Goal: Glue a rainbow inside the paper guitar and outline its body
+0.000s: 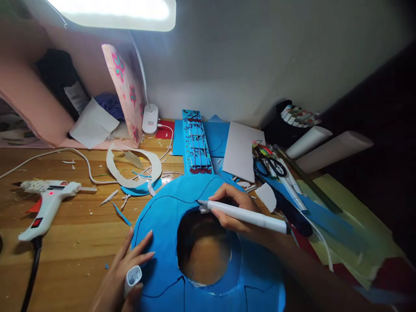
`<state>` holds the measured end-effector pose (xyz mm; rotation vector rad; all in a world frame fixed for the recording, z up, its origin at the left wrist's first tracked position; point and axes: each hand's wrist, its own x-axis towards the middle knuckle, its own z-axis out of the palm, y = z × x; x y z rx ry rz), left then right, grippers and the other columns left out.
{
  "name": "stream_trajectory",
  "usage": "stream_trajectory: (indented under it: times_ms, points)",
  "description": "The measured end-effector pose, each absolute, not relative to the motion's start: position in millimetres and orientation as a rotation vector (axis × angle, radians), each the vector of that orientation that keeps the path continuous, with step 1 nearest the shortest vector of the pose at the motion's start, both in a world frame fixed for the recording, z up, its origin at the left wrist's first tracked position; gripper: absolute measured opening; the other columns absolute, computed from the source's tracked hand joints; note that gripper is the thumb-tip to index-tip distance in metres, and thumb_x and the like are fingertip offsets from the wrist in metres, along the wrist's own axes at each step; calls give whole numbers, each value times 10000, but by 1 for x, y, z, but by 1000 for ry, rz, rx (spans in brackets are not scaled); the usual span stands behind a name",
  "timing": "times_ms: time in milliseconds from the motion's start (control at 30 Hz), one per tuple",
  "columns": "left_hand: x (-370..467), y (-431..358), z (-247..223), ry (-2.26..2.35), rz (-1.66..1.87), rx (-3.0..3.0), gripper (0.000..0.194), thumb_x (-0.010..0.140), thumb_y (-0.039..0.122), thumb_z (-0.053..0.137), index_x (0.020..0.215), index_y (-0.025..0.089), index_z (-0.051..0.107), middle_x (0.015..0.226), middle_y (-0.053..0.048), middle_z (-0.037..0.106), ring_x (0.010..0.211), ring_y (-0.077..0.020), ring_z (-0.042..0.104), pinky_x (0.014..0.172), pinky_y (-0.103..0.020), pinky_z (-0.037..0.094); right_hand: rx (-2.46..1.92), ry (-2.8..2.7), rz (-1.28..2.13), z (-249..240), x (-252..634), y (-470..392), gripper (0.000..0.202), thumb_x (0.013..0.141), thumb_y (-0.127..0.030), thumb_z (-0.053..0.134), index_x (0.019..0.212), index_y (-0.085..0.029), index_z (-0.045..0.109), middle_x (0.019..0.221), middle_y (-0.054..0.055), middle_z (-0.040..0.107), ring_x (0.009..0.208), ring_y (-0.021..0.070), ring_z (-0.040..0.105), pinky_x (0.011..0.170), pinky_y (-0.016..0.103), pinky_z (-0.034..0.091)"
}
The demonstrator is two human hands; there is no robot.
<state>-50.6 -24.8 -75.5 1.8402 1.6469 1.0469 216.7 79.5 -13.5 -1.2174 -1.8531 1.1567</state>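
Observation:
A blue paper-covered toy guitar body (162,225) with a round hole lies in front of me, thin dark curved lines drawn on it. My right hand (235,210) grips a white marker (250,215), its grey tip touching the blue surface just above the hole, at a drawn line. My left hand (130,264) rests on the body's left edge, fingers spread, and a white marker cap (132,277) is held between thumb and fingers. The patterned blue neck (196,143), with strings across dark red strips, extends toward the wall.
A glue gun (48,206) with a red light lies on the left. Paper scraps and a white cut-out ring (112,167) are near the body. Scissors (269,167), a grey-white board (242,151) and pens in a black holder (292,121) stand or lie right. A lamp (123,11) shines overhead.

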Motion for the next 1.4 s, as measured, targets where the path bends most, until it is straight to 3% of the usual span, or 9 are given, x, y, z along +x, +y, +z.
stream_trajectory:
  times_ms: [200,700,1067,1400]
  points:
    - [-45,-24,-72,1661,1108,1780,337,852,561,421,990,347,642,1212,67,640,1288,-252,422,1110,-387,329,-1233,-1894,1080,-16,217,79,118,771,-234,611,869,-234,545,795,-16,571,660,138,519,573,257,399]
    - [-45,-25,-70,1649,1066,1774,347,860,548,409,1005,320,628,1246,35,619,1331,-263,366,1125,-478,290,-1296,-1899,1019,-13,214,76,113,769,-231,585,870,-241,535,786,-7,576,659,166,532,565,290,408]
    - [-44,-26,-70,1695,1068,1791,319,864,521,409,1007,338,627,1246,42,619,1309,-266,400,1099,-466,336,-1307,-1919,988,-14,216,77,125,770,-230,591,876,-255,529,795,-2,565,674,164,526,584,286,417]
    - [-44,-24,-69,1627,1120,1796,317,861,516,437,1023,317,622,1239,19,623,1322,-276,384,1116,-512,285,-1344,-1873,964,-2,213,77,71,787,-255,569,841,-240,526,769,0,550,646,171,523,568,299,419]
